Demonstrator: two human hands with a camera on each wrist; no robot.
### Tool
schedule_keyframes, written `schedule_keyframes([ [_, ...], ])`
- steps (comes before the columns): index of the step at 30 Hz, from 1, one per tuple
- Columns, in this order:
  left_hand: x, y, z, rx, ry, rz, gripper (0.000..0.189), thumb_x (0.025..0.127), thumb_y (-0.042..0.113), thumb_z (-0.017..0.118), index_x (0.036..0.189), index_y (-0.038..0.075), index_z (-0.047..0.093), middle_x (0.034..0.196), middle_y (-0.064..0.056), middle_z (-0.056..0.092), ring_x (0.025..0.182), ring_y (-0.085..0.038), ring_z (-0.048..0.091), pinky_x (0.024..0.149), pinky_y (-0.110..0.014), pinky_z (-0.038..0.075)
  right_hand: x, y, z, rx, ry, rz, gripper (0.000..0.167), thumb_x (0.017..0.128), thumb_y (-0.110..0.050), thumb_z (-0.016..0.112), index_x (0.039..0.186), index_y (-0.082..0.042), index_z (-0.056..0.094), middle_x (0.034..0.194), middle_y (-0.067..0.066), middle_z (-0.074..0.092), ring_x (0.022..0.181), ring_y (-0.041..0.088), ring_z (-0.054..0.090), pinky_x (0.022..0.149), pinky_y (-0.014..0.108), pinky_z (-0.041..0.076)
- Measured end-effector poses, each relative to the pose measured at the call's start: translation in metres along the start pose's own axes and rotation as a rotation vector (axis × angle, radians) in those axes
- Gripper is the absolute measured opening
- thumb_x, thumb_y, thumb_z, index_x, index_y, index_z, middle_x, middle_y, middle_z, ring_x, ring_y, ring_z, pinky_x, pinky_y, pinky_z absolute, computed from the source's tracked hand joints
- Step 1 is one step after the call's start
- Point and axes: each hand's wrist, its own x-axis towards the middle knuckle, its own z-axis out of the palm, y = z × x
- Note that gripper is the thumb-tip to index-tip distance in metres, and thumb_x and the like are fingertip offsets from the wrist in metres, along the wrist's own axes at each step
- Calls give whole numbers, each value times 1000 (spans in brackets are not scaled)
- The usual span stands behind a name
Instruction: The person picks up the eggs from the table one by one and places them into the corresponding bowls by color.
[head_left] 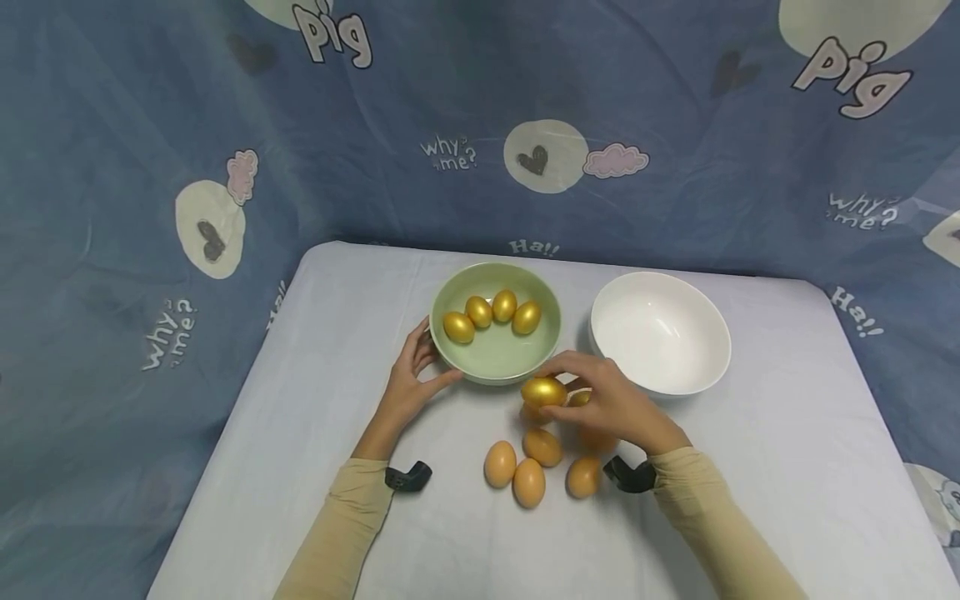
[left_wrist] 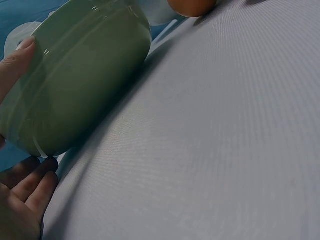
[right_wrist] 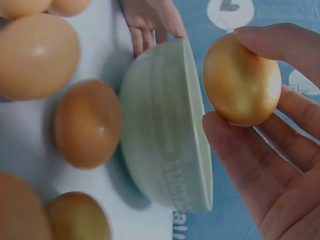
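My right hand [head_left: 609, 398] pinches a gold egg [head_left: 543, 392] between thumb and fingertips, just above the table at the near right of the green bowl [head_left: 498, 354]. In the right wrist view that gold egg [right_wrist: 242, 82] is lifted beside the bowl's rim. Several gold eggs, one being this gold egg [head_left: 459, 327], lie inside the green bowl. At the bowl's left side, my left hand [head_left: 408, 382] holds it, thumb at the near side and fingers round the left. The left wrist view has the thumb [left_wrist: 19, 62] against the bowl wall and fingertips low by its base.
Several brown eggs [head_left: 529, 483] lie on the white-covered table [head_left: 442, 542] near the right forearm. Another gold egg [head_left: 580, 399] is partly hidden under the right hand. A white bowl [head_left: 660, 333] stands right of the green one. A blue printed cloth [head_left: 390, 183] hangs behind.
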Motion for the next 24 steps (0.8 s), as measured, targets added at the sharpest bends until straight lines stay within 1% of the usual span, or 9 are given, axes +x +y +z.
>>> schedule_keyframes([
  [5,0,-1,0,-9,-3,11,103,86,7,84,166,14,19,167,-16,34,146,-38,46,127,-48,39,21,-1,-8,-2,-14,3,39,84,-15,87,120,-20,71,118,-7,72,112,14,68,90,30,66],
  [12,1,-2,-1,-14,-10,17,103,86,7,84,166,14,19,167,-17,34,147,-38,45,127,-49,38,50,-3,-18,-27,-33,35,40,84,-18,87,121,-16,72,120,-2,73,116,19,68,93,37,65],
  [18,1,-2,-1,-17,-13,12,103,86,6,83,166,14,19,167,-17,33,148,-39,44,128,-50,37,73,-4,-22,-37,-45,42,39,84,-21,87,120,-16,72,120,-1,74,115,18,67,98,43,62],
  [23,0,-2,-1,-21,-14,18,103,86,6,83,166,14,19,167,-17,33,148,-39,44,127,-50,38,94,-2,-22,-61,-60,35,40,84,-20,87,121,-12,73,121,4,75,113,20,69,100,44,62],
  [24,0,-2,-1,-23,-15,19,103,86,5,83,166,14,19,167,-17,33,148,-39,44,127,-50,38,98,-1,-22,-66,-66,33,40,85,-20,87,121,-12,73,121,4,75,112,20,69,100,43,62],
])
